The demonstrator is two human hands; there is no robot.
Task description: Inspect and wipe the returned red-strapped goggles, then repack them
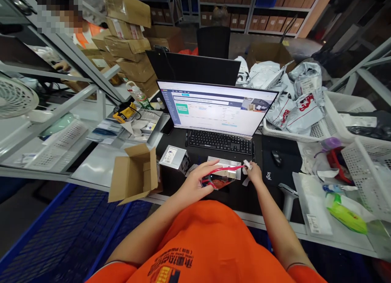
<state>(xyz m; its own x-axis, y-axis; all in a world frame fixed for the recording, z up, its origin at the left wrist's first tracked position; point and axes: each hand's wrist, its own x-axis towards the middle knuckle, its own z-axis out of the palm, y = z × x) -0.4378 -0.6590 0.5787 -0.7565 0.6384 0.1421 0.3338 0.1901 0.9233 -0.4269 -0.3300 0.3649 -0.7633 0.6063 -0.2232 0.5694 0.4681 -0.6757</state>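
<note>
My left hand [200, 179] curves round the left side of a shiny, dark item with red edging [224, 182]; its exact kind is unclear. A thin red strip [230, 168] runs from there to my right hand [254, 174]. The right fingers are closed on a crumpled white piece [247, 165] at the strip's end. Behind the strip lies a flat silver-white box [224, 162], partly covered. Left of my left hand stands a white printed box [174, 157], and beyond it an open cardboard box [133, 175].
A lit monitor [216, 108] and black keyboard [218, 142] stand ahead. On the right are a mouse [276, 158], a handheld scanner [288, 199], a green packet [346, 216] and a white basket [317, 132] of mailing bags. A blue crate [61, 234] sits below left.
</note>
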